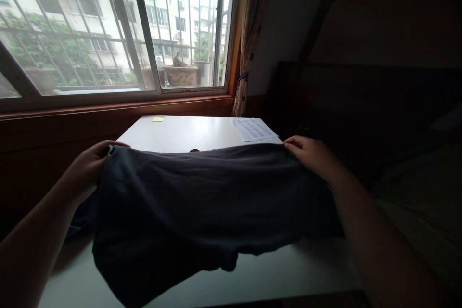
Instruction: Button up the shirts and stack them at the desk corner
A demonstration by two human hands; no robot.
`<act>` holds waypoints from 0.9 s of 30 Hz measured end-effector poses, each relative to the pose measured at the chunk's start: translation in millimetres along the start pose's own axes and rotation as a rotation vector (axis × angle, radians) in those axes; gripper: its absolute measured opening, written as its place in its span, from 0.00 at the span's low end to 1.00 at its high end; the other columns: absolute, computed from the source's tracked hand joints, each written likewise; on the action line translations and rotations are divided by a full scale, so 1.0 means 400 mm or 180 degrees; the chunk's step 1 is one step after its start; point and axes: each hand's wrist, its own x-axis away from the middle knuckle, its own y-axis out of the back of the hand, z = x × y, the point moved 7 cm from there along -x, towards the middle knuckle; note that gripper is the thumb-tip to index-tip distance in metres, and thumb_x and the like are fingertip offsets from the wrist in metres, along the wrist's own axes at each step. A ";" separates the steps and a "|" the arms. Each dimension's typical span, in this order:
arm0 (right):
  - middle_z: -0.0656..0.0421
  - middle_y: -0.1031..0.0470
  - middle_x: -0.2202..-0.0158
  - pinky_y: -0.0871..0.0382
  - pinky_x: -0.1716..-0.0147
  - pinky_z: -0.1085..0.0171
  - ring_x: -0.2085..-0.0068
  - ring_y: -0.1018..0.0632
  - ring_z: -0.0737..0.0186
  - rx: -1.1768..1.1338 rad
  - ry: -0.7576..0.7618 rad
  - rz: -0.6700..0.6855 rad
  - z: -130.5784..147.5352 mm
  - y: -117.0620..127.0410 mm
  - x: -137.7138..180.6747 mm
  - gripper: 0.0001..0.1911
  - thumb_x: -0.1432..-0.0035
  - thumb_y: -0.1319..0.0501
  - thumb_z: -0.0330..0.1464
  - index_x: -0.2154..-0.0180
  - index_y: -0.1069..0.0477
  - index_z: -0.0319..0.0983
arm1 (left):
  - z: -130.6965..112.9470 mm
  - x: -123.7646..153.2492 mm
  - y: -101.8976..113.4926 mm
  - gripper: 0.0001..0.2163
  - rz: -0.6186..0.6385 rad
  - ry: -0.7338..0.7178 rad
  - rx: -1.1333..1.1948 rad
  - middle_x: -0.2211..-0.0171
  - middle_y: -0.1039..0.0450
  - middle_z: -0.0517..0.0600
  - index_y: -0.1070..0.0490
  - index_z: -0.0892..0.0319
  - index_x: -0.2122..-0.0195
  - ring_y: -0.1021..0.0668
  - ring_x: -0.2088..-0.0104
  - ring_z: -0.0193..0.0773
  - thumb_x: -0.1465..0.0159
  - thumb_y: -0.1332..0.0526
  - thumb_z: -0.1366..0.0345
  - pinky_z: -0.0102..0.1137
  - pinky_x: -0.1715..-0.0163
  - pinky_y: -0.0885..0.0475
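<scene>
A dark navy or black garment [209, 197] is stretched out wide between my hands above a white table [173, 132]. Its exact kind cannot be told from the folds. My left hand [94, 166] pinches the upper left corner, where a small light edge shows. At the upper right corner, my right hand [310, 151] grips the cloth between thumb and fingers. The lower edge hangs uneven, with a small bunched bit near the middle. Part of another dark cloth [81, 216] with a pale line shows beneath my left forearm.
A printed sheet of paper [253, 129] lies at the table's far right corner, and a yellow sticky note [158, 119] at the far left. Behind the garment's top edge peeks a small reddish-brown object [195, 150]. A barred window [180, 24] and a tied curtain [249, 43] stand beyond.
</scene>
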 end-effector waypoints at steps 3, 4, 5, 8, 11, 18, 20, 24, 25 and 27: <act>0.54 0.19 0.63 0.31 0.63 0.60 0.62 0.21 0.53 0.0746 0.0054 0.0599 -0.026 -0.111 0.013 0.11 0.43 0.37 0.36 0.58 0.22 0.42 | 0.093 -0.069 -0.049 0.25 0.0440 0.0034 -0.0507 0.59 0.21 0.51 0.28 0.62 0.51 0.19 0.62 0.45 0.44 0.32 0.51 0.37 0.65 0.21; 0.52 0.20 0.60 0.31 0.62 0.60 0.60 0.21 0.52 0.0920 0.0129 0.0662 -0.021 -0.141 0.023 0.12 0.44 0.36 0.34 0.57 0.22 0.41 | 0.123 -0.084 -0.062 0.27 0.0459 0.0024 -0.0703 0.56 0.21 0.55 0.28 0.63 0.51 0.18 0.61 0.48 0.46 0.32 0.49 0.39 0.62 0.21; 0.51 0.21 0.58 0.31 0.60 0.59 0.58 0.21 0.52 0.1013 0.0258 0.0648 -0.005 -0.165 0.036 0.13 0.44 0.36 0.33 0.55 0.23 0.41 | 0.150 -0.094 -0.076 0.29 0.0491 -0.0015 -0.0850 0.53 0.22 0.58 0.28 0.63 0.51 0.18 0.58 0.50 0.46 0.32 0.47 0.41 0.59 0.21; 0.50 0.23 0.56 0.32 0.54 0.58 0.54 0.23 0.52 0.0753 0.0887 0.0759 0.100 -0.233 0.097 0.11 0.41 0.36 0.31 0.56 0.24 0.39 | 0.205 -0.094 -0.113 0.30 0.0552 -0.0267 -0.1139 0.49 0.26 0.62 0.29 0.64 0.49 0.19 0.53 0.52 0.46 0.35 0.46 0.44 0.52 0.23; 0.55 0.23 0.55 0.32 0.52 0.61 0.53 0.24 0.56 -0.0056 0.1774 0.1408 0.259 -0.306 0.202 0.10 0.40 0.35 0.34 0.55 0.25 0.41 | 0.229 -0.066 -0.134 0.26 0.0607 -0.0505 -0.1341 0.51 0.26 0.59 0.28 0.62 0.50 0.19 0.53 0.50 0.42 0.39 0.47 0.42 0.53 0.23; 0.56 0.26 0.48 0.35 0.56 0.60 0.52 0.28 0.57 -0.0520 0.3945 0.1738 0.552 -0.416 0.494 0.25 0.41 0.34 0.42 0.43 0.33 0.47 | 0.218 0.029 -0.115 0.16 0.0484 -0.0769 -0.1745 0.59 0.27 0.54 0.27 0.59 0.59 0.20 0.60 0.44 0.36 0.43 0.51 0.35 0.61 0.21; 0.58 0.23 0.58 0.37 0.64 0.63 0.58 0.28 0.59 -0.0324 0.4205 0.1555 0.580 -0.442 0.520 0.06 0.37 0.37 0.35 0.57 0.27 0.43 | 0.206 0.070 -0.114 0.14 0.0517 -0.0823 -0.1831 0.60 0.27 0.54 0.28 0.58 0.58 0.21 0.61 0.44 0.34 0.44 0.53 0.34 0.63 0.22; 0.61 0.25 0.67 0.42 0.73 0.65 0.68 0.29 0.65 -0.0371 0.3980 0.1360 0.594 -0.443 0.457 0.08 0.34 0.42 0.31 0.67 0.29 0.40 | 0.185 0.165 -0.125 0.12 0.0697 -0.0811 -0.1986 0.60 0.25 0.52 0.29 0.56 0.57 0.21 0.65 0.41 0.32 0.45 0.56 0.32 0.66 0.25; 0.61 0.25 0.67 0.42 0.73 0.65 0.69 0.28 0.66 -0.0398 0.3814 0.1295 0.593 -0.434 0.429 0.08 0.33 0.43 0.32 0.66 0.29 0.40 | 0.183 0.189 -0.132 0.11 0.0778 -0.0792 -0.2049 0.61 0.25 0.52 0.29 0.56 0.58 0.21 0.66 0.40 0.32 0.46 0.56 0.32 0.66 0.26; 0.61 0.25 0.66 0.39 0.71 0.65 0.67 0.27 0.66 -0.0439 0.3679 0.1278 0.593 -0.418 0.397 0.09 0.32 0.44 0.36 0.64 0.29 0.40 | 0.186 0.234 -0.153 0.10 0.1044 -0.0741 -0.2181 0.64 0.24 0.50 0.28 0.55 0.60 0.22 0.68 0.39 0.31 0.46 0.57 0.31 0.67 0.27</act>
